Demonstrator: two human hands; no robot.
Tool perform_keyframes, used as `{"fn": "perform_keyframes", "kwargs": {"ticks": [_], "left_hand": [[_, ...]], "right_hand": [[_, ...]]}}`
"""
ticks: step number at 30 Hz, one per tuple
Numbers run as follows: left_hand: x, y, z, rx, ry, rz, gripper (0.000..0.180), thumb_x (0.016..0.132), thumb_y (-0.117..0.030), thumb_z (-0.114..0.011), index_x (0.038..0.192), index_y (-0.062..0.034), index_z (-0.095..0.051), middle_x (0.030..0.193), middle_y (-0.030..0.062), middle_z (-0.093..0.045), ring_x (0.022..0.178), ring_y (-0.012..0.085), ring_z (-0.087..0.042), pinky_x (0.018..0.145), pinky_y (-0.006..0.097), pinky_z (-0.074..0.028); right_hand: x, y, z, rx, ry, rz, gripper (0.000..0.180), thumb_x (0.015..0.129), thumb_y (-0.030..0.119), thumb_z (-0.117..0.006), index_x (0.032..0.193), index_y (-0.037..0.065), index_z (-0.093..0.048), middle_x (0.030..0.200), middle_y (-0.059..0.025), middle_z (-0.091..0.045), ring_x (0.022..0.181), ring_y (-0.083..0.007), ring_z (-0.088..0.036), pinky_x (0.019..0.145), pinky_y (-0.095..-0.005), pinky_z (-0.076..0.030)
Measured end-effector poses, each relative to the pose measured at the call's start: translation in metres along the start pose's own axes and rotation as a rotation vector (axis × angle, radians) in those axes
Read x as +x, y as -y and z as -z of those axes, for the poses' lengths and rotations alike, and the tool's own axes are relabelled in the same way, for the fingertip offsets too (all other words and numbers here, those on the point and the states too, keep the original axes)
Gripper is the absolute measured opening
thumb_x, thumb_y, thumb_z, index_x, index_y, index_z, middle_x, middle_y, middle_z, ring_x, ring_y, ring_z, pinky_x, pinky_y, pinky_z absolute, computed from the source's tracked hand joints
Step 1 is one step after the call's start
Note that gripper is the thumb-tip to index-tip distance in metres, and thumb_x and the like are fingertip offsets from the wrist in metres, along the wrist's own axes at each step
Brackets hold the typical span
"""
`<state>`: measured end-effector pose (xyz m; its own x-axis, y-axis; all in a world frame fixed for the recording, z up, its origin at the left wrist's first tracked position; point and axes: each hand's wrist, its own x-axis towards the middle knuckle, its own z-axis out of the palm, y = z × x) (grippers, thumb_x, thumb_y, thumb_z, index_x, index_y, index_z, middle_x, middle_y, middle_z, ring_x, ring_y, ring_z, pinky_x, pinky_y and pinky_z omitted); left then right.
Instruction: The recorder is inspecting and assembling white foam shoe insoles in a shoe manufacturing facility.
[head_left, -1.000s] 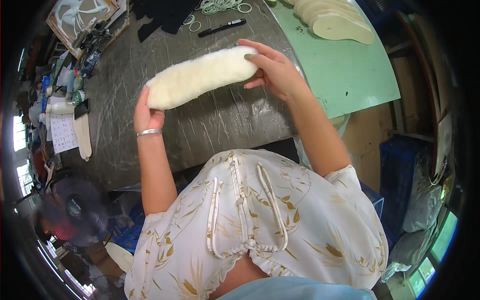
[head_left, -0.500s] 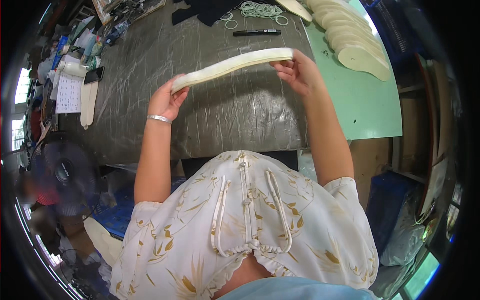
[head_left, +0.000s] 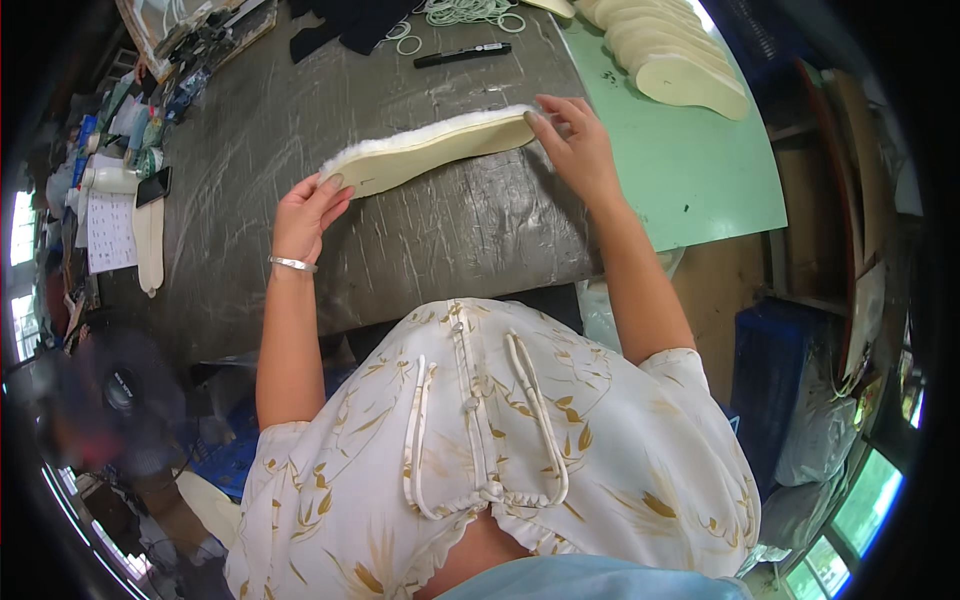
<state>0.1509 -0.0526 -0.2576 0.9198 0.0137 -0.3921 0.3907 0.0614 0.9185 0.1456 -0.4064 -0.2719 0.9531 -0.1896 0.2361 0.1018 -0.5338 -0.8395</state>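
A fleece-topped insole [head_left: 420, 165], cream underneath with white fluff along its far edge, is stretched between my two hands above the dark table. My left hand [head_left: 308, 215], with a silver bracelet at the wrist, pinches its left end between thumb and fingers. At the other end my right hand [head_left: 578, 150] grips the tip, thumb on the cream underside and fingers behind. The cream face is tilted toward me, and a small mark shows near its left end.
Overlapping cream insoles [head_left: 685, 75] lie on a green mat [head_left: 690, 190] at the right. Beyond my hands are a black marker [head_left: 462, 55], pale green rubber bands [head_left: 465, 12] and dark cloth [head_left: 350, 25]. A phone [head_left: 154, 186] and paper [head_left: 111, 225] sit left, above a fan [head_left: 120, 390].
The insole has turned from nearly edge-on so that its cream underside faces me. My right hand has shifted its grip at the tip, with the thumb now on the underside. The whole view has shifted slightly.
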Motion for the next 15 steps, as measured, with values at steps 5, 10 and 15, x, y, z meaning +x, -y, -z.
{"fn": "perform_keyframes", "kwargs": {"ticks": [5, 10, 15], "left_hand": [[-0.001, 0.002, -0.006, 0.016, 0.026, -0.053, 0.028, 0.087, -0.014, -0.067, 0.109, 0.0012, -0.061, 0.101, 0.0080, -0.067, 0.091, 0.0159, -0.067, 0.077, 0.023, -0.054], [-0.005, 0.010, -0.005, -0.015, 0.011, -0.071, 0.026, 0.088, -0.013, -0.066, 0.109, 0.0017, -0.061, 0.100, 0.0088, -0.067, 0.089, 0.0167, -0.067, 0.077, 0.024, -0.055], [-0.004, 0.018, -0.004, -0.027, -0.049, -0.074, 0.023, 0.088, -0.013, -0.065, 0.106, 0.0016, -0.061, 0.098, 0.0090, -0.067, 0.088, 0.0176, -0.068, 0.076, 0.024, -0.055]], "right_hand": [[0.006, 0.047, -0.031, -0.201, 0.179, 0.551, 0.042, 0.076, 0.026, -0.073, 0.112, 0.006, -0.063, 0.115, -0.0088, -0.062, 0.108, -0.0280, -0.056, 0.096, -0.0398, -0.040], [0.018, 0.057, -0.068, -0.183, 0.365, 0.622, 0.032, 0.079, 0.028, -0.069, 0.104, 0.008, -0.068, 0.101, -0.0097, -0.067, 0.097, -0.0275, -0.061, 0.090, -0.0383, -0.043], [0.036, 0.032, -0.035, -0.255, 0.457, 0.237, 0.030, 0.083, 0.027, -0.068, 0.103, 0.005, -0.070, 0.094, -0.0126, -0.070, 0.083, -0.0269, -0.066, 0.076, -0.0349, -0.051]]}}
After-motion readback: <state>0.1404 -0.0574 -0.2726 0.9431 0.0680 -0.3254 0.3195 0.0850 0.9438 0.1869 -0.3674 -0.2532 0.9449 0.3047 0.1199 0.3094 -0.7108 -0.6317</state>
